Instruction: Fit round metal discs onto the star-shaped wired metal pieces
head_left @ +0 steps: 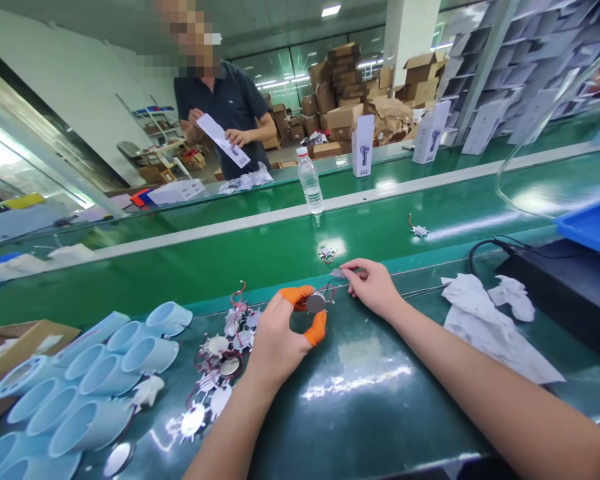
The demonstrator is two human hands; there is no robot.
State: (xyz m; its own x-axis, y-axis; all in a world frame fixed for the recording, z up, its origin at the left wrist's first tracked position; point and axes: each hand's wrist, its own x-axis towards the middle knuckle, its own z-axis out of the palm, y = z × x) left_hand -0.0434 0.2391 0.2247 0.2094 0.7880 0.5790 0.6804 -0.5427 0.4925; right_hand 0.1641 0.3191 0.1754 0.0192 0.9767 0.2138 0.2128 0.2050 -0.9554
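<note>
My left hand (275,337), with orange covers on thumb and forefinger, grips a small round metal disc (316,303) by its edge. Its dark flat face is turned my way, and thin red wires (331,291) show behind it. Just to the right, my right hand (373,287) pinches a small thin greyish piece (338,273) between thumb and forefinger, apart from the disc. Left of my left wrist lies a pile of metal discs with tabs and red wires (220,367). A similar wired disc (327,253) rests on the green belt beyond my hands.
Pale blue plastic cups (105,427) and a cardboard box (30,333) stand at left. Crumpled white paper (490,333), a black cable and a blue tray (593,227) are at right. Across the belt are a water bottle (310,183) and a person (225,113) holding a white box.
</note>
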